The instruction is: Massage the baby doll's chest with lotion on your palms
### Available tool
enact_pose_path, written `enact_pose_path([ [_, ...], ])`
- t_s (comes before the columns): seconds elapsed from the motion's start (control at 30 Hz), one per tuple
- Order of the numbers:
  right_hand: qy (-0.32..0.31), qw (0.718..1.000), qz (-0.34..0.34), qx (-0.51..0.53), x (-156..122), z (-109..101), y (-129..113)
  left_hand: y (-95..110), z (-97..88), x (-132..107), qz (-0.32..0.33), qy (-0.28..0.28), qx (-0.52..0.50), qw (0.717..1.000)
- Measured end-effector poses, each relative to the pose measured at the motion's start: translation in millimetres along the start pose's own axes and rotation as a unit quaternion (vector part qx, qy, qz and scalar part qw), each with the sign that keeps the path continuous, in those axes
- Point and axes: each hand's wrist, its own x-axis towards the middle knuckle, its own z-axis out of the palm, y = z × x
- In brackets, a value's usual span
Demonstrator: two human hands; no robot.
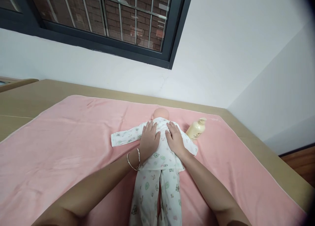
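Note:
A baby doll [161, 114] lies face down on a pink towel [73, 137], dressed in a white printed shirt and trousers [157, 186]. My left hand [149, 139] rests flat on the left side of the doll's back, fingers stretched out toward the shoulders. A bangle circles that wrist. My right hand [175, 138] lies flat on the right side of the back, fingers likewise spread. Neither hand holds anything.
A cream lotion bottle [196, 129] lies on the towel just right of the doll's shoulder. The towel covers a tan mattress [270, 160] set against a white wall. A barred window [110, 19] is above. Wooden floor [300, 162] shows at right.

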Motion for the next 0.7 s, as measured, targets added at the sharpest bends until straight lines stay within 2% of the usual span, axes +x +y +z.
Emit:
enact_pose_path([
  [0.13,0.015,0.999,-0.005,-0.040,-5,-1,-2,11,-9.8,-7,0.050,0.004,0.052,0.997],
  [0.27,0.018,0.992,-0.065,-0.108,-18,-2,-21,16,-14.8,-10,0.095,-0.005,0.083,0.992],
  [0.33,-0.001,0.990,-0.086,-0.111,-22,-3,-28,15,-13.4,-10,0.090,-0.005,0.079,0.993],
  [0.4,-0.015,0.993,-0.074,-0.092,-19,-4,-28,13,-10.9,-9,0.071,-0.001,0.070,0.995],
  [0.6,-0.039,0.999,-0.013,-0.014,11,-2,1,12,-6.6,-8,0.053,-0.003,0.032,0.998],
  [0.7,-0.059,0.997,-0.017,-0.036,12,-1,-1,6,-6.0,-1,0.025,-0.010,0.017,0.999],
])
